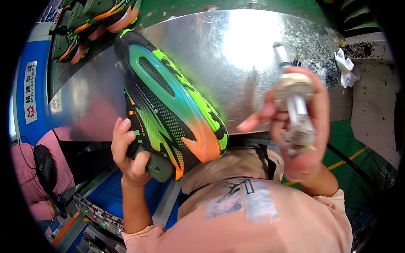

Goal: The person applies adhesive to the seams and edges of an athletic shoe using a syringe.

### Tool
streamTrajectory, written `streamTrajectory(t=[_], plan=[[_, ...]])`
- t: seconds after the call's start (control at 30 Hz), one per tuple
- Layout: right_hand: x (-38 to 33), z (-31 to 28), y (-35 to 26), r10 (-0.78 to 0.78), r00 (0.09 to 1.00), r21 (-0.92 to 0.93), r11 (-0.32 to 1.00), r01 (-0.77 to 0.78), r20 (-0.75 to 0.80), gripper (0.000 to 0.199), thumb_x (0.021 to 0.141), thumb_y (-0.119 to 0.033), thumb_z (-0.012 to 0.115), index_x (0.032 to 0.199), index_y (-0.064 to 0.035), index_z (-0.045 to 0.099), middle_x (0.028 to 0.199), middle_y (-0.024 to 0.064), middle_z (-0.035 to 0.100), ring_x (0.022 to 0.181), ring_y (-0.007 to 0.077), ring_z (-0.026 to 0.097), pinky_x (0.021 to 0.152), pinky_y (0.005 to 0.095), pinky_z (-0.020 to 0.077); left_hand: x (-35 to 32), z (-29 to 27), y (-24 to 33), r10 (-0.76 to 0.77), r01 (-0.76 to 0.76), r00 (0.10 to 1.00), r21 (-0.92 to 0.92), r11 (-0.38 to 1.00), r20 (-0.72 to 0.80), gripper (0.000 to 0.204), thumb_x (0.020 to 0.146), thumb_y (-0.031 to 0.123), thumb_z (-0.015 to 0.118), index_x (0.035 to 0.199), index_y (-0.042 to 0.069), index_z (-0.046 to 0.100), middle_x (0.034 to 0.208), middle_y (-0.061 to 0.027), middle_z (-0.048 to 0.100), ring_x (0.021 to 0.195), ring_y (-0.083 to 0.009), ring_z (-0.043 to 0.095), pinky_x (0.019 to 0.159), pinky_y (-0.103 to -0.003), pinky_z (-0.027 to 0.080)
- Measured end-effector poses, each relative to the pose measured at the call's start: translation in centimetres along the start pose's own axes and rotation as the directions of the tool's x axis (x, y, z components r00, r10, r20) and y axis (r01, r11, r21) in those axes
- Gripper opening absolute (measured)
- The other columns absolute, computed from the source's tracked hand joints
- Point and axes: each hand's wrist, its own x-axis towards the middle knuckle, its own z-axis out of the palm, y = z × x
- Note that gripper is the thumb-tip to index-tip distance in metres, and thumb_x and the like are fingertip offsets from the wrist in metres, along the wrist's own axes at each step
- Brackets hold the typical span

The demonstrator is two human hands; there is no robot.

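My left hand (131, 157) is closed round the collar end of a sports shoe (168, 101), where a dark green shoe last (159, 167) sticks out of the opening. The shoe is black with green and orange, with a thick sole fading from teal to orange, and is tilted on its side, toe pointing far left. To its right, my right hand (314, 122) is closed round a whitish tube-shaped tool (298, 105), wrapped at its upper part and smeared by motion. Its exact kind is unclear. The index finger of this hand stretches toward the shoe, apart from it.
Beyond my hands lies a shiny metal worktop (202, 46), with dark and pale residue at its right. A crumpled white tissue (346, 69) lies by its right edge. Several similar shoes (90, 25) on lasts stand at far left. A person in pink (63, 162) is at the left.
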Motion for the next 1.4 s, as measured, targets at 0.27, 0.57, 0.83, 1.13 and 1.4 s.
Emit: streamTrajectory(t=[0.27,0.57,0.83,1.13,1.4], plan=[[1.6,-11.1,-2.4,-0.232,0.957,-0.63,0.773,0.073,-0.174,0.095,0.075,-0.075,0.049,0.132,-0.0008,0.038,0.093,0.0059,0.055,0.068,0.0057,0.055,0.045,0.0118,0.0339,-1.3,0.6,0.1,0.008,-0.01,0.998,-0.032,0.999,-0.064,0.026,0.078,0.007,0.062,0.089,0.012,0.039,0.112,-0.017,0.042,0.109,-0.0419,0.05,0.094,-0.059,0.043],[-1.3,-12.8,-2.6,-0.161,0.98,-0.694,0.719,0.038,-0.113,0.087,0.076,-0.072,0.052,0.125,-0.0008,0.045,0.081,0.0031,0.052,0.059,0.0033,0.044,0.049,0.0161,0.0299,0.3,-0.8,0.8,-0.003,0.003,1.0,-0.025,1.0,0.018,0.024,0.078,0.01,0.062,0.089,0.013,0.041,0.111,-0.0166,0.043,0.107,-0.0407,0.052,0.093,-0.057,0.044],[-1.1,-7.9,-6.7,0.157,0.845,0.344,0.864,-0.369,0.511,0.054,0.09,-0.055,0.042,0.117,-0.0081,0.038,0.06,0.0056,0.052,0.038,0.0068,0.036,0.033,0.0208,0.0263,3.2,-1.8,0.9,0.037,-0.039,0.994,0.024,0.999,0.107,0.027,0.071,0.006,0.062,0.088,0.013,0.043,0.106,-0.0168,0.047,0.101,-0.0392,0.056,0.087,-0.055,0.049],[-0.7,-3.5,-2.3,0.237,0.762,0.62,0.462,-0.634,0.602,0.113,0.068,-0.089,0.035,0.125,0.0085,0.031,0.07,0.0097,0.054,0.052,0.009,0.044,0.045,0.0197,0.034,2.9,-1.6,0.7,0.044,-0.047,0.994,0.034,0.998,0.099,0.024,0.07,0.004,0.061,0.085,0.012,0.045,0.106,-0.017,0.048,0.101,-0.0392,0.056,0.087,-0.056,0.049],[-0.6,-2.9,-1.6,0.252,0.775,0.626,0.472,-0.621,0.579,0.117,0.065,-0.091,0.033,0.123,0.0103,0.033,0.069,0.0087,0.053,0.054,0.0077,0.044,0.046,0.0193,0.034,2.9,-2.0,0.9,0.034,-0.039,0.993,0.035,0.999,0.112,0.027,0.07,0.005,0.062,0.089,0.013,0.044,0.105,-0.0174,0.047,0.1,-0.0392,0.056,0.087,-0.056,0.049]])
